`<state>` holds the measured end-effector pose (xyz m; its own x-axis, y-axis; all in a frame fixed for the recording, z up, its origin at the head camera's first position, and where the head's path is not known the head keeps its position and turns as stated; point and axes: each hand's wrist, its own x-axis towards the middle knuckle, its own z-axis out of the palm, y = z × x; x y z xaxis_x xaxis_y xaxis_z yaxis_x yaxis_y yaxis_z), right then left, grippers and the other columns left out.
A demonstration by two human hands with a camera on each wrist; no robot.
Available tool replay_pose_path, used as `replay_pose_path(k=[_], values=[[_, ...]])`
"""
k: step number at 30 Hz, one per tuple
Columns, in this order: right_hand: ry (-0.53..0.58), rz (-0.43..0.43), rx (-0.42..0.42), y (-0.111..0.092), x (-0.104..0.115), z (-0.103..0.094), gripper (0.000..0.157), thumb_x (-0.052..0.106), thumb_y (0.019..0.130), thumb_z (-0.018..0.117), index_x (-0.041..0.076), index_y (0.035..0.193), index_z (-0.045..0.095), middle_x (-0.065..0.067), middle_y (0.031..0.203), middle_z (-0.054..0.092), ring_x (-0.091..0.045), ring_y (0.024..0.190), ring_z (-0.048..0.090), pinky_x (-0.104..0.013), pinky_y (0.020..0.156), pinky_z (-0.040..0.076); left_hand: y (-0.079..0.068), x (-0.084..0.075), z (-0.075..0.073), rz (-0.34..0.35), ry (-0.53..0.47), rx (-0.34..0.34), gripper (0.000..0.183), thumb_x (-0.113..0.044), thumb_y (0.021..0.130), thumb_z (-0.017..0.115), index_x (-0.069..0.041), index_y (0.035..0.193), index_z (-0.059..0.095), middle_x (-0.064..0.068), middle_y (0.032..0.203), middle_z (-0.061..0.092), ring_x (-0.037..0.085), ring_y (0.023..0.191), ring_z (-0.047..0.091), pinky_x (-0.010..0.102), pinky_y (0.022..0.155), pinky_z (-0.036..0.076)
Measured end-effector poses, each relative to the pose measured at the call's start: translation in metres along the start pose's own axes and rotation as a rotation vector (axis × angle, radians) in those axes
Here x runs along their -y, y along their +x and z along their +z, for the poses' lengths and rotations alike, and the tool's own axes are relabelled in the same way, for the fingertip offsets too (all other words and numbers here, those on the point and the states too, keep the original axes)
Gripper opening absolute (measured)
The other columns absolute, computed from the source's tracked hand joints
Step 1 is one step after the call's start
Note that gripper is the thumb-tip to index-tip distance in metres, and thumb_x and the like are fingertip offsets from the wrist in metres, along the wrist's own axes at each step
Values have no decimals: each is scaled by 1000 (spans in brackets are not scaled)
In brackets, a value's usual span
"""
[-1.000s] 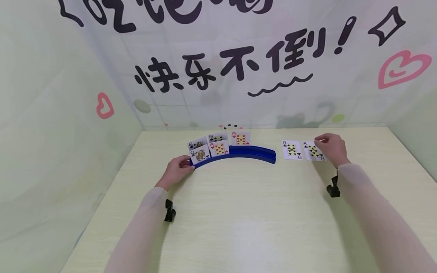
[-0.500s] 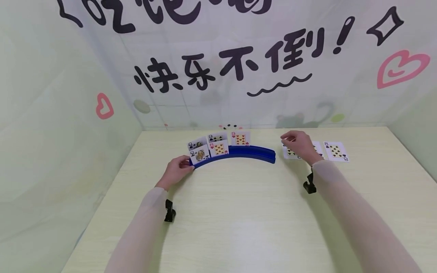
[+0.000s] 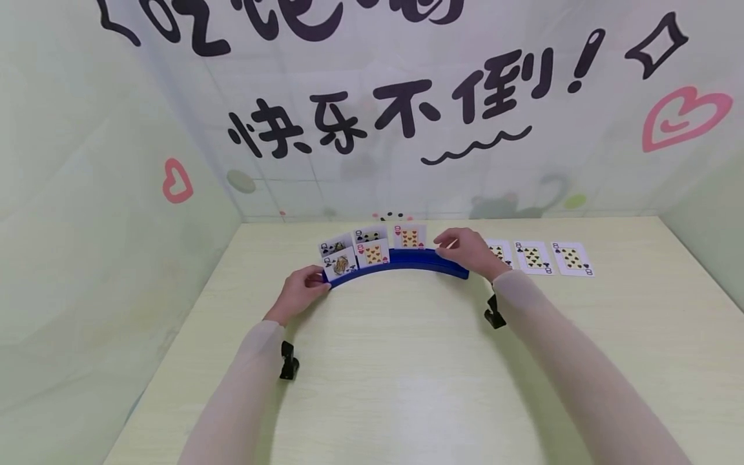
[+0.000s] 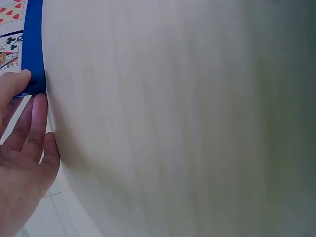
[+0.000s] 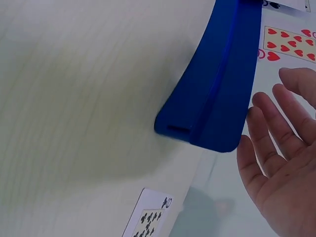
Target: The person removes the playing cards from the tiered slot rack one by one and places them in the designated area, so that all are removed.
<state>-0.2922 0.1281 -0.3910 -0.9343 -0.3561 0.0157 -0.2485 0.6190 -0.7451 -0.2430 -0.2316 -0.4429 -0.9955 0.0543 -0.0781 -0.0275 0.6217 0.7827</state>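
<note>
A curved blue card holder (image 3: 415,259) stands at the back of the table. Its left end is pinched by my left hand (image 3: 300,292), thumb in front (image 4: 19,80) and fingers behind. Several playing cards stand in its left half: a queen of clubs (image 3: 340,265) and an eight of hearts (image 3: 372,253) in front, a queen (image 3: 334,246), a nine (image 3: 370,233) and a nine of hearts (image 3: 410,236) behind. My right hand (image 3: 469,250) hovers around the holder's right end, fingers relaxed and slightly bent, holding nothing. In the right wrist view its fingertips lie beside the holder's back edge.
Right of the holder, three cards lie face up in a row: a nine of clubs (image 3: 501,250) partly hidden by my right hand, an eight of clubs (image 3: 533,258) and an eight of spades (image 3: 573,259). Printed cloth walls (image 3: 372,174) border the table (image 3: 401,361).
My right hand has moved left from above the loose cards to the holder's right part, uncovering the eight of clubs and eight of spades. My left hand has stayed on the holder.
</note>
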Motion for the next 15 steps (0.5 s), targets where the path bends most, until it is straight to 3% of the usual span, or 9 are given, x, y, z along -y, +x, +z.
replay_pose_path(k=[15], values=[[-56, 8, 27, 17, 4, 14, 24, 12, 87, 61, 1, 108, 63, -12, 96, 62, -25, 88, 55, -37, 75, 46, -2, -2, -2, 22, -15, 2, 38, -7, 86, 63, 3, 121, 53, 19, 105, 59, 27, 93, 58, 35, 82, 49]])
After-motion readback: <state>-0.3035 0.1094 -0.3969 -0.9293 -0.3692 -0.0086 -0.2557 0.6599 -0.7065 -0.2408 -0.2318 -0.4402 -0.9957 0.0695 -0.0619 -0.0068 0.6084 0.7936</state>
